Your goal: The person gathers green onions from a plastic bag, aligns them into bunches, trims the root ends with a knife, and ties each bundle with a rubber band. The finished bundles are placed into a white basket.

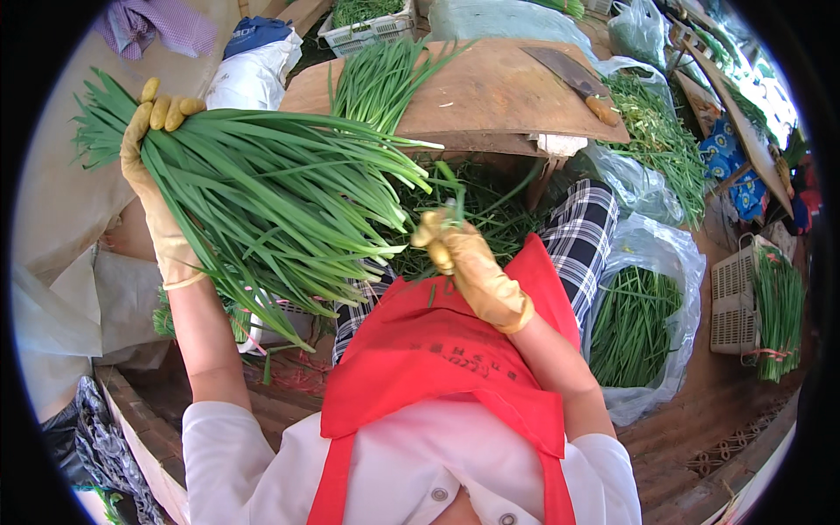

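My left hand (pixel 157 125), in a yellowish rubber glove, grips a large bunch of garlic chives (pixel 282 177) near its leaf tips. The pale stem ends fan out to the right. My right hand (pixel 466 262), gloved the same way and blurred by motion, is closed around a few loose chive blades (pixel 454 197) in front of my red apron (pixel 446 348). Below and beyond it, loose green trimmings (pixel 499 223) lie in a heap between my knees. Another chive bundle (pixel 380 82) rests on the wooden board (pixel 485 92) ahead.
A broad-bladed knife (pixel 571 75) lies at the board's right end. To my right stand plastic bags of greens (pixel 636 321) and cuttings (pixel 650 125), and a plastic crate (pixel 734 302) beside a tied chive bundle (pixel 777 315). A white crate (pixel 371 36) of greens sits behind the board.
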Demonstrator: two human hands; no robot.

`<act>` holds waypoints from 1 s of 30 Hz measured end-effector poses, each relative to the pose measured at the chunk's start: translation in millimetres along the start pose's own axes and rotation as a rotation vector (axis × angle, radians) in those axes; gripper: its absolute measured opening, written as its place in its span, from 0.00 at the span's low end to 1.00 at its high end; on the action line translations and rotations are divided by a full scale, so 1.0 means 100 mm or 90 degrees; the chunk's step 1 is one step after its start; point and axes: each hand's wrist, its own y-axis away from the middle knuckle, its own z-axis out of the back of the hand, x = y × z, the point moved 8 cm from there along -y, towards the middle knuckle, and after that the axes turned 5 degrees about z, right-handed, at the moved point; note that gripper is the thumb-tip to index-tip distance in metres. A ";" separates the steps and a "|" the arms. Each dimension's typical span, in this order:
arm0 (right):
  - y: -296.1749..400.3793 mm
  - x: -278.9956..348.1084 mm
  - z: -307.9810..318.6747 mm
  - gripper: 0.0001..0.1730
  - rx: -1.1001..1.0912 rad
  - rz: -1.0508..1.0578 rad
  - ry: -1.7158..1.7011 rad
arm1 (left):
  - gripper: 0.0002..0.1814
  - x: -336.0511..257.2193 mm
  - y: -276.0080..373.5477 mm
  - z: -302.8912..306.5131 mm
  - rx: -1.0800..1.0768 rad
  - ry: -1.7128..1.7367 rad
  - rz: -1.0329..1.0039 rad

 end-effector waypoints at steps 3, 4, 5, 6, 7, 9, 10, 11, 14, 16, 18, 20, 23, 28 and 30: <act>0.10 -0.05 0.40 0.16 -0.082 -0.087 0.155 | 0.20 -0.03 -0.02 -0.01 0.012 -0.017 -0.013; 0.12 -0.06 0.41 0.19 -0.062 -0.101 0.183 | 0.20 -0.03 -0.03 -0.01 0.012 -0.021 -0.014; 0.12 0.01 0.26 0.28 0.065 -0.036 0.198 | 0.19 0.00 -0.03 -0.02 0.021 -0.023 -0.010; 0.13 0.03 0.16 0.32 0.116 -0.017 0.190 | 0.19 0.02 -0.04 -0.02 0.026 -0.025 -0.010; 0.14 0.04 0.01 0.37 0.194 -0.003 0.180 | 0.19 0.05 -0.04 -0.03 0.032 -0.028 -0.010; 0.10 -0.01 -0.15 0.33 0.226 -0.037 0.162 | 0.19 0.09 -0.02 -0.02 0.012 -0.037 -0.009; 0.07 -0.05 -0.14 0.28 0.186 -0.069 0.213 | 0.18 0.11 -0.01 -0.01 0.002 -0.041 -0.009; 0.03 -0.04 -0.15 0.22 0.170 -0.049 0.229 | 0.18 0.12 0.00 -0.02 0.009 -0.029 0.000; 0.01 -0.04 -0.06 0.12 0.139 -0.042 0.142 | 0.17 0.13 0.02 -0.03 0.018 -0.003 0.015; 0.00 -0.06 0.18 0.11 0.054 -0.049 0.160 | 0.17 0.11 0.02 0.00 0.000 -0.004 0.017; -0.02 -0.15 0.43 0.10 -0.057 -0.110 0.255 | 0.17 0.08 0.00 0.00 0.018 0.034 -0.003; -0.12 -0.10 0.22 0.21 0.101 0.045 0.260 | 0.17 0.13 -0.02 0.00 0.031 0.096 0.012; -0.37 -0.16 -0.12 0.28 0.209 0.161 0.044 | 0.17 0.24 0.00 0.02 0.013 0.068 0.035; -0.55 -0.23 -0.12 0.17 0.131 0.231 -0.241 | 0.20 0.35 0.00 -0.08 0.037 0.060 0.064; -0.42 -0.19 -0.23 0.15 0.246 0.176 -0.376 | 0.21 0.37 0.01 -0.11 0.040 0.062 0.071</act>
